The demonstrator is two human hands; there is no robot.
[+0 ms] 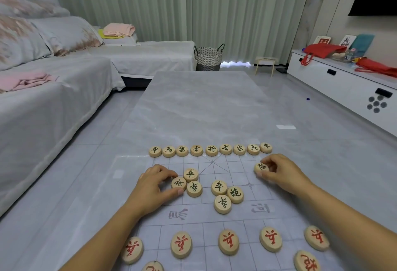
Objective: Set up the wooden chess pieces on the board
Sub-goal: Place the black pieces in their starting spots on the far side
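Observation:
A see-through Chinese chess board [214, 217] lies on the grey marble table. Several round wooden pieces with black characters form a row [211, 150] along its far edge. My left hand [152, 189] pinches one black-lettered piece [178, 183] on the left side of the board, beside two more loose black pieces [191, 174]. My right hand [283, 174] pinches another black-lettered piece [261, 167] near the right edge. Three loose black pieces [223, 195] sit mid-board. Red-lettered pieces [228, 241] stand in a near row.
The marble table [204, 103] stretches away beyond the board. A sofa with grey covers [53, 90] runs along the left. A woven basket [208, 58] stands past the table's far end. A white cabinet [343, 85] with red bags lines the right.

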